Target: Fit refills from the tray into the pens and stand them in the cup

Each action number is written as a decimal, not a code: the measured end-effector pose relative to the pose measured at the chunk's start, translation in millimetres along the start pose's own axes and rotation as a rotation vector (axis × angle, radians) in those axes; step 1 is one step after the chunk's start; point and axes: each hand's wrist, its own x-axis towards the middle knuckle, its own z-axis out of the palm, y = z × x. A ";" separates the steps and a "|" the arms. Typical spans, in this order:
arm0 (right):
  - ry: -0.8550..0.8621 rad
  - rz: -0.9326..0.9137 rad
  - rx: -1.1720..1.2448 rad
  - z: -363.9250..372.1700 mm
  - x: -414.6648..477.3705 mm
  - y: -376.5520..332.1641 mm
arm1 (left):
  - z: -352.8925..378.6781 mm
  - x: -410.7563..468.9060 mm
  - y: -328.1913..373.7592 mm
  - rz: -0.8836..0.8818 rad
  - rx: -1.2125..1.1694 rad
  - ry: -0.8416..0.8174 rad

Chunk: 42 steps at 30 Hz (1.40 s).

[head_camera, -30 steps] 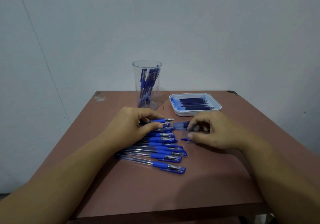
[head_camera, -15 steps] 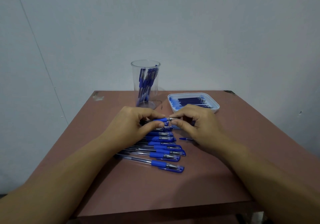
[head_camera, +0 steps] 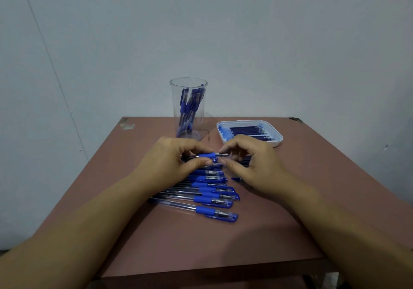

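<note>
Left hand pinches uncapped blue-grip pen just above the row of capped pens on the brown table. Right hand pinches its tip end. Refills lie in the white tray, beside the clear cup holding pens. No print legible.

Your left hand and right hand are both bare, with plain fingers and nails that look trimmed short where the thumbs show them. Your left forearm and right forearm are bare as well, uncovered from the wrists back to the edge of the view. The wide lens makes them broad near you and narrower toward the wrists.
</note>
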 end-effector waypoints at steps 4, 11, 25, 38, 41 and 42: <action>0.020 0.038 0.046 -1.6 0.0 0.8 | 0.3 1.0 -0.3 0.005 -0.009 0.000; 0.007 0.001 -0.007 -0.2 0.9 0.8 | 0.9 0.2 -2.4 0.002 -0.018 0.006; 0.020 0.053 0.019 1.7 1.2 1.0 | 1.1 -0.5 -1.6 0.001 -0.003 0.002; -0.018 0.091 0.023 2.9 1.8 1.2 | 0.0 -0.4 -1.4 -0.020 0.008 -0.027; 0.000 0.121 0.046 -0.4 1.8 1.4 | 0.3 0.0 -4.4 -0.072 0.000 -0.031; 0.011 0.126 0.047 -2.0 1.9 1.3 | 0.4 0.4 -5.5 -0.087 0.006 -0.031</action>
